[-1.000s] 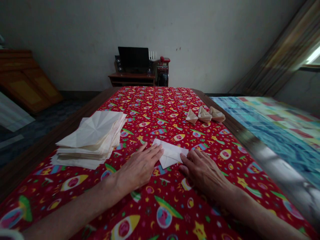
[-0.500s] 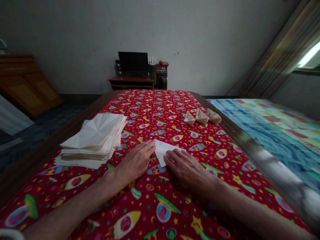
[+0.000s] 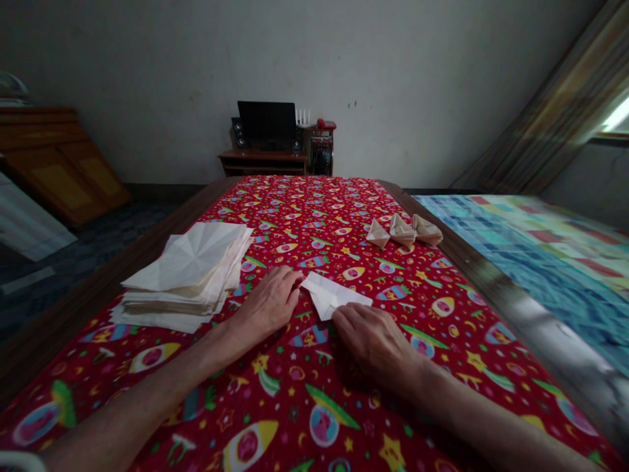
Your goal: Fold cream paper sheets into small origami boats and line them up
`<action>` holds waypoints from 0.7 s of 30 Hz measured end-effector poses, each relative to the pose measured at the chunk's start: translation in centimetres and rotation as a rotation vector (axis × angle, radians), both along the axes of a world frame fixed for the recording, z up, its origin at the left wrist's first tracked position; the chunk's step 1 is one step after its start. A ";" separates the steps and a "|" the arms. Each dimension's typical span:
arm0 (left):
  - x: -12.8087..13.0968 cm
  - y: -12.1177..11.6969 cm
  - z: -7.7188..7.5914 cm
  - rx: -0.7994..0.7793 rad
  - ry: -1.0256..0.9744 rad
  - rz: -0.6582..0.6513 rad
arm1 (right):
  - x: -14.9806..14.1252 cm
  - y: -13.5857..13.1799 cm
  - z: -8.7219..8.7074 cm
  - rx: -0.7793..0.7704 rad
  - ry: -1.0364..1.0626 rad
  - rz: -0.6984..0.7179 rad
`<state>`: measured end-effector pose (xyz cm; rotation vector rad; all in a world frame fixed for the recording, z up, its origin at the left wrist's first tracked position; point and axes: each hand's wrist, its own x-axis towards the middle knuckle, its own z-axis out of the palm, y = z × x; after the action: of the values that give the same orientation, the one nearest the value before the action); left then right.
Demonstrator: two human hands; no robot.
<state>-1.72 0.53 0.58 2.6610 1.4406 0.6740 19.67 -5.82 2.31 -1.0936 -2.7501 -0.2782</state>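
A small folded piece of white paper (image 3: pixel 327 292) lies on the red patterned tablecloth in front of me, its folds forming a triangle-like shape with a lower point. At its left corner, my left hand (image 3: pixel 275 300) has thumb and fingertips closed on the tip. My right hand (image 3: pixel 376 334) is bent over the lower right edge, its curled fingers on the paper and its thumb hidden beneath. Left of my hands sits a thick stack of creased paper sheets (image 3: pixel 196 252). Several folded paper pieces (image 3: pixel 401 231) stand in a row at the right.
The red tablecloth (image 3: pixel 314 406) covers a long table with a dark wooden edge (image 3: pixel 472 275). Beyond its far end stand a monitor (image 3: pixel 268 123) and a red telephone (image 3: pixel 326 123). A bed (image 3: pixel 531 262) lies along the right, and a wooden cabinet (image 3: pixel 69 170) stands at the left.
The folded paper has turned slightly, with its lower point now shorter. My right hand has slid down and toward its lower edge, uncovering more paper. My left hand stays by the left corner.
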 end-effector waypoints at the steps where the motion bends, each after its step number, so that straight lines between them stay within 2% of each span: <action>1: -0.1 0.0 -0.1 -0.011 -0.017 0.002 | 0.1 0.1 -0.1 -0.005 0.036 -0.020; 6: -0.2 0.3 -0.6 -0.095 -0.173 -0.059 | 0.9 0.9 -1.4 0.033 0.280 -0.020; 10: 0.3 0.7 -1.1 -0.265 -0.475 -0.047 | 1.1 1.3 -1.9 0.003 0.592 -0.035; 12: 0.8 0.7 -1.0 -0.424 -0.706 -0.053 | 1.0 1.4 -1.6 -0.141 0.812 -0.125; 15: 1.5 0.3 -0.1 -0.625 -1.007 -0.109 | 0.8 1.6 -0.5 -0.472 1.213 -0.269; 18: 2.1 -0.9 1.1 -0.733 -1.085 -0.180 | 0.4 1.6 0.2 -0.746 1.522 -0.284; 21: 2.6 -2.3 1.9 -0.789 -0.951 -0.115 | -0.1 1.2 -0.1 -0.913 1.629 -0.279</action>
<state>0.92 -1.78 2.52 1.4621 0.9525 0.9136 19.52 -4.58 2.21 -1.0076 -1.1283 1.3140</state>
